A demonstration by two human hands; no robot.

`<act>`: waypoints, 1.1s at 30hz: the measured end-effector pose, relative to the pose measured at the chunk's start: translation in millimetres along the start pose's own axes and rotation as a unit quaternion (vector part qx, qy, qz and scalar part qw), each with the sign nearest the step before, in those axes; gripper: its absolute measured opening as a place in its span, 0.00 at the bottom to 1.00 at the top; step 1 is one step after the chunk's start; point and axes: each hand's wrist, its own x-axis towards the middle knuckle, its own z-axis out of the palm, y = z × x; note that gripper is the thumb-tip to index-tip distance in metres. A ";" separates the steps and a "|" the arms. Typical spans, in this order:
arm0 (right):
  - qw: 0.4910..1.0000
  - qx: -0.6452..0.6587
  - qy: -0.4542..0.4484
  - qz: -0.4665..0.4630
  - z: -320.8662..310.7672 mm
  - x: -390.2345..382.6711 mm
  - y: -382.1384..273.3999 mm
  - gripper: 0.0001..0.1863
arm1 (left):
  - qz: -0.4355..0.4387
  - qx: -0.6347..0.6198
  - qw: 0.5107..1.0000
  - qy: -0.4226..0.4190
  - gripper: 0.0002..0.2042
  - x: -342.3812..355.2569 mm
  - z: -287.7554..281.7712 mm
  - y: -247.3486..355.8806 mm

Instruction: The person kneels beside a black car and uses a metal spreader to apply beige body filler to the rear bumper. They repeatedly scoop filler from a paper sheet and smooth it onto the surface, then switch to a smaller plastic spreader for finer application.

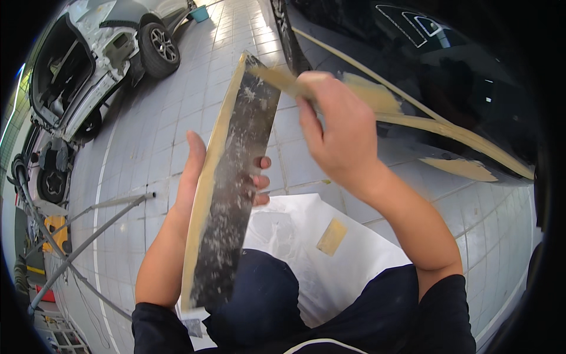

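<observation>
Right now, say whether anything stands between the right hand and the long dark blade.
Only the tan-smeared spreader that the right hand holds, its end overlapping the far end of the long dark blade; nothing else visible stands between them.

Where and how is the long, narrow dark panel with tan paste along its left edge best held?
Likely mid-length, from behind: given its length, the long, narrow dark panel should balance best there. Fingertips can curl around the right edge, as the left hand shows, since tan paste coats a strip along the left edge.
</observation>
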 end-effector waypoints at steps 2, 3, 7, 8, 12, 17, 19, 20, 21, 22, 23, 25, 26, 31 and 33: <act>0.998 0.044 0.024 -0.022 -0.8 1.5 -4.7 0.16 | -0.011 0.022 0.997 -0.078 0.58 0.1 7.7 -6.6; 0.997 0.068 0.026 -0.002 0.5 0.3 -6.0 0.17 | -0.022 0.063 0.997 -0.041 0.58 -0.2 11.4 -12.0; 0.993 0.099 -0.030 -0.057 8.5 -17.9 -8.4 0.16 | -0.057 0.117 0.990 0.044 0.53 11.6 13.3 -31.8; 0.993 0.068 -0.048 -0.083 9.2 -24.1 -9.0 0.17 | -0.061 0.181 0.980 0.061 0.44 17.0 10.0 -34.6; 0.985 0.042 -0.117 -0.119 4.8 -40.4 -10.6 0.23 | -0.096 0.290 0.948 0.085 0.26 18.0 -0.1 -41.3; 0.987 -0.006 -0.112 -0.113 -2.8 -41.2 -10.1 0.21 | -0.057 0.211 0.970 0.102 0.21 19.5 -10.6 -52.3; 0.987 -0.020 -0.113 -0.116 -4.6 -40.3 -8.4 0.20 | -0.004 0.213 0.974 0.071 0.21 24.2 -16.6 -56.5; 0.985 -0.020 -0.113 -0.126 -5.5 -40.2 -7.6 0.19 | -0.025 0.202 0.974 0.096 0.21 24.4 -19.4 -57.3; 0.983 -0.022 -0.133 -0.127 -6.1 -40.6 -6.5 0.18 | -0.031 0.188 0.978 0.079 0.21 24.4 -22.1 -57.8; 0.983 -0.016 -0.127 -0.130 -6.7 -41.4 -6.2 0.19 | -0.014 0.166 0.985 0.038 0.21 24.0 -24.2 -58.5; 0.982 -0.012 -0.140 -0.126 -7.1 -42.1 -5.6 0.20 | -0.058 0.167 0.982 0.067 0.22 22.7 -25.7 -59.0; 0.982 -0.019 -0.147 -0.120 -6.6 -44.0 -5.6 0.20 | -0.086 0.170 0.980 0.061 0.22 21.2 -27.6 -59.9; 0.983 -0.028 -0.141 -0.114 -5.6 -44.9 -5.7 0.20 | -0.081 0.155 0.983 0.048 0.23 22.1 -28.2 -61.2; 0.988 -0.007 -0.141 -0.057 1.5 -45.3 -4.0 0.20 | -0.045 0.185 0.981 0.043 0.27 35.8 -36.7 -64.3; 0.988 0.005 -0.145 -0.046 2.7 -46.1 -1.7 0.20 | -0.011 0.130 0.991 0.038 0.26 37.0 -43.8 -66.1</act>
